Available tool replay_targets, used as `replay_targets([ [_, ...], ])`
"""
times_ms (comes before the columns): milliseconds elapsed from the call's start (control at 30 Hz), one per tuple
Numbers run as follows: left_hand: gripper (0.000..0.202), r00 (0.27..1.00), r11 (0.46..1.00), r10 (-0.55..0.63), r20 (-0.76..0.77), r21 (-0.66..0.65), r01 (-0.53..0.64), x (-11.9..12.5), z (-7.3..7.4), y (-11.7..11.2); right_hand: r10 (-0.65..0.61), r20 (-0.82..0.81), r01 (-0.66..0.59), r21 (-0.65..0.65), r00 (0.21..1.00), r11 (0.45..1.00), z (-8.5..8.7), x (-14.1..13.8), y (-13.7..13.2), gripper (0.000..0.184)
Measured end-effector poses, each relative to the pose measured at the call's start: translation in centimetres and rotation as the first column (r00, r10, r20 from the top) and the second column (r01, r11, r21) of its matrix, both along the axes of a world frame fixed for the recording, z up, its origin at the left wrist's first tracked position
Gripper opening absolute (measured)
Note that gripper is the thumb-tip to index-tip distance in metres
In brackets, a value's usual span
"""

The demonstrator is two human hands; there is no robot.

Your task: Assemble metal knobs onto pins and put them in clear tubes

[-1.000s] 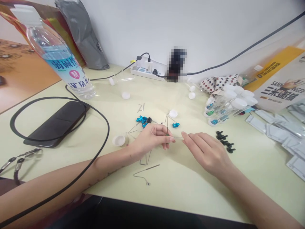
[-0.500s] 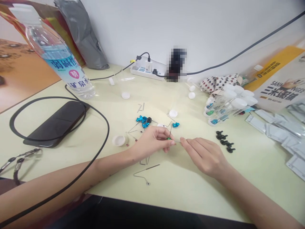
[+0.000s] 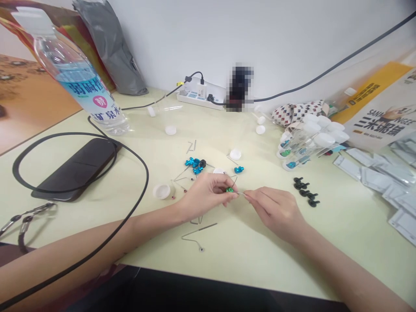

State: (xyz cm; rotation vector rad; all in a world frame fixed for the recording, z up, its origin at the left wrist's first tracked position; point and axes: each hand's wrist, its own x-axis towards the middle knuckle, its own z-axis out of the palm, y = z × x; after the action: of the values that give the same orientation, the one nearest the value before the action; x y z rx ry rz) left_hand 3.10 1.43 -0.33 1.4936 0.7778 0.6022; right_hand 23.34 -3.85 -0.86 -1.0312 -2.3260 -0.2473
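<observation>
Left hand (image 3: 204, 198) has its fingers pinched shut on a tiny green part (image 3: 230, 190), while the right hand (image 3: 276, 212) pinches the thin wire (image 3: 241, 193) sticking out of it.

On the tabletop (image 3: 247, 251), a phone (image 3: 74, 169) lies at left, with a water bottle (image 3: 87, 86) behind it. A power strip (image 3: 191, 99) sits at the back by the wall (image 3: 260, 43). Capped vials (image 3: 308, 143) stand right, before packets (image 3: 373, 186); small fittings (image 3: 195, 164) lie mid-table.
</observation>
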Motion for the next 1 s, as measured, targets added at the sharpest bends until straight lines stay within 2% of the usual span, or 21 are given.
replay_targets([
  [200,0.01,1.0,0.998,0.015,-0.017,0.055,-0.014,0.0,0.1,-0.2,-0.018,-0.059,0.011,-0.109,0.998,0.994,0.2,-0.3,-0.1,0.012],
  [333,0.012,1.0,0.999,0.006,-0.027,0.05,-0.005,0.0,0.2,-0.2,-0.017,-0.079,0.007,-0.135,0.997,0.991,0.1,-0.3,0.0,0.012],
  [433,0.012,1.0,1.0,0.01,-0.009,-0.014,-0.01,0.0,0.3,-0.1,-0.049,-0.006,0.049,-0.032,0.999,0.998,0.0,-0.2,0.1,0.008],
  [600,0.013,1.0,0.991,0.02,0.013,-0.135,-0.018,0.0,0.2,0.3,-0.136,0.252,0.08,0.219,0.958,0.972,0.7,0.0,0.0,0.024],
  [700,0.014,0.999,0.984,0.033,0.022,-0.175,-0.029,0.0,0.1,0.5,-0.142,0.327,0.039,0.302,0.934,0.952,1.3,-0.3,-0.2,0.015],
  [833,0.015,0.999,0.974,0.02,0.051,-0.225,-0.008,0.1,0.0,0.5,-0.128,0.402,-0.026,0.357,0.906,0.934,1.4,-0.4,-0.4,0.006],
  [1000,0.012,0.997,0.959,0.034,0.073,-0.281,-0.012,0.2,0.1,0.4,-0.132,0.453,-0.043,0.356,0.882,0.933,0.9,-0.3,-0.6,0.013],
])
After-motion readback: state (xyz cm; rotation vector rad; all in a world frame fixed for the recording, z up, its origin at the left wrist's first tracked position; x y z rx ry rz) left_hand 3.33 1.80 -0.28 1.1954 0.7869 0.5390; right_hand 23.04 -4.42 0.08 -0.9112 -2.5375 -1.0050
